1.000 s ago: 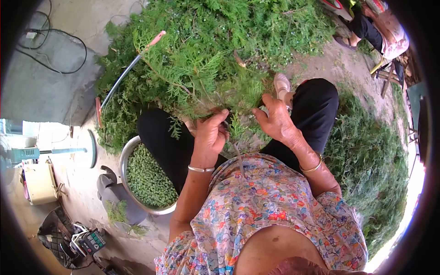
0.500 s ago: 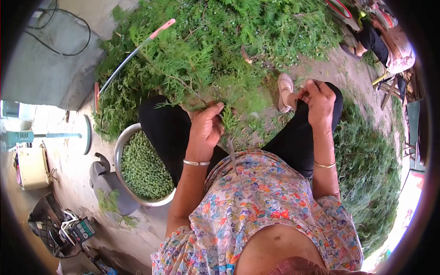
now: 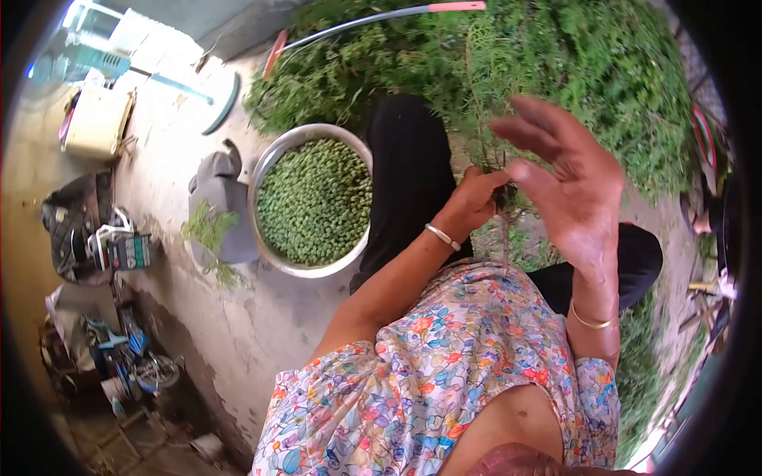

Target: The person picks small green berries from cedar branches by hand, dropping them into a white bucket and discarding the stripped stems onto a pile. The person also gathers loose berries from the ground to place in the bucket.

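My left hand (image 3: pixel 476 198) pinches a thin green conifer branch (image 3: pixel 506 238), whose bare stem end points down toward the flowered shirt. Its leafy part extends upward, in front of the heap of cut greenery (image 3: pixel 587 71). Just to the right, my right hand (image 3: pixel 575 186) is raised with its fingers spread and nothing in them, its thumb close to the left fingertips. A wide metal bowl (image 3: pixel 262 230) full of small green cones or berries stands left of the black-trousered leg.
A grey object (image 3: pixel 226 214) with a green sprig lies beside the bowl. A long tool with a pink handle (image 3: pixel 456 6) rests on the greenery. At left are a fan base (image 3: pixel 222 103), a black bag (image 3: pixel 71 230) and a small bicycle (image 3: pixel 155 369). Part of another person (image 3: pixel 702 218) shows at right.
The view has turned toward the bowl. My right hand has come from above the right knee to beside my left hand, and its fingers have opened. My left hand still holds a branch.
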`<action>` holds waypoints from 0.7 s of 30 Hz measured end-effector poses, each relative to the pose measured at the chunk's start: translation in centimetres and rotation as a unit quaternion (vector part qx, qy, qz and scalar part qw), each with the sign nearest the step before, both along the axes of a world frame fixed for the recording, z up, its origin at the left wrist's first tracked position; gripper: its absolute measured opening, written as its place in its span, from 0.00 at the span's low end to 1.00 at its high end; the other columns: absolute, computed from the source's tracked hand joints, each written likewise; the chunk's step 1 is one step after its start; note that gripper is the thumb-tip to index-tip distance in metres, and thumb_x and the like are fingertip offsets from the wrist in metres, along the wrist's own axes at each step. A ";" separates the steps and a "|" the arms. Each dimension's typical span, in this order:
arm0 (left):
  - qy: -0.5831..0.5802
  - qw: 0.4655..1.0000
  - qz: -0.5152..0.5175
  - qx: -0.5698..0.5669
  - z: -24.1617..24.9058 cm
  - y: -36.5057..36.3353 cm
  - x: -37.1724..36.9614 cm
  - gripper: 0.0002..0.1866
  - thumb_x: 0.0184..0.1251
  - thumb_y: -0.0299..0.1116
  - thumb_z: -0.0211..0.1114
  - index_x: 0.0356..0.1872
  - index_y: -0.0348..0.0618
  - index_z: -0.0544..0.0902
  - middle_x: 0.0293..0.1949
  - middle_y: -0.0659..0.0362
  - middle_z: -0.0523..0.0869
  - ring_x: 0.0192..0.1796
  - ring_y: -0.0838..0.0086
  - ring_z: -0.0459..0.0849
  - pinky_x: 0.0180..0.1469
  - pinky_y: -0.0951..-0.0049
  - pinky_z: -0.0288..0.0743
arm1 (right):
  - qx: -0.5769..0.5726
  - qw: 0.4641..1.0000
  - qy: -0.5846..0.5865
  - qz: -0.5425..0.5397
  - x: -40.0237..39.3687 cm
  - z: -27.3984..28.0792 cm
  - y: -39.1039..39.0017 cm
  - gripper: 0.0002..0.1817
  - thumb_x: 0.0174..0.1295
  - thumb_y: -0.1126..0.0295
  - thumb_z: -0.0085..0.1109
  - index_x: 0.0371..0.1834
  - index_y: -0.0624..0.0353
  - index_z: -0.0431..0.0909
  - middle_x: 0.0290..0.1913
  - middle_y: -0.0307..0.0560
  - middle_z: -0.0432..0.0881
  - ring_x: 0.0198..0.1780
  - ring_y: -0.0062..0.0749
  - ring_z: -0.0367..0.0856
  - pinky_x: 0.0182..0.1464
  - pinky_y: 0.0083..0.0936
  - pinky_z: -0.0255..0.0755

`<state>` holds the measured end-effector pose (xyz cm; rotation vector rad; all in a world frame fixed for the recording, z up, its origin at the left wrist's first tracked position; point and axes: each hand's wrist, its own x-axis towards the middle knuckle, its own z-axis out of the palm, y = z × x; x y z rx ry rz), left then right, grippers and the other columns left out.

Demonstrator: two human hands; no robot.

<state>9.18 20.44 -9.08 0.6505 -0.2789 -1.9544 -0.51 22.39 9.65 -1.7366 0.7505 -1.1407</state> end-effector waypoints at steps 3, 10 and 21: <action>-0.015 0.999 0.028 0.028 -1.6 -0.2 0.5 0.20 0.61 0.30 0.64 0.47 0.34 0.63 0.38 0.54 0.78 0.35 0.72 0.80 0.29 0.68 0.75 | 0.072 0.986 0.117 -0.096 -3.0 -3.8 0.6 0.21 0.58 0.75 0.61 0.54 0.69 0.70 0.45 0.51 0.80 0.49 0.33 0.79 0.49 0.26 0.73; -0.067 0.996 0.045 0.033 -1.4 -0.5 0.3 0.13 0.63 0.31 0.63 0.37 0.34 0.69 0.30 0.57 0.77 0.29 0.73 0.79 0.25 0.69 0.72 | 0.330 0.917 0.211 -0.070 -8.5 -13.6 4.4 0.14 0.65 0.65 0.52 0.38 0.70 0.75 0.30 0.49 0.80 0.29 0.27 0.80 0.34 0.23 0.74; -0.222 0.974 0.014 0.049 0.2 0.1 -0.6 0.09 0.63 0.34 0.63 0.27 0.43 0.74 0.18 0.63 0.75 0.15 0.78 0.69 0.13 0.77 0.58 | 0.600 0.758 -0.256 -0.002 -6.1 -14.8 5.6 0.16 0.66 0.59 0.53 0.24 0.59 0.74 0.16 0.38 0.71 0.16 0.21 0.66 0.19 0.19 0.59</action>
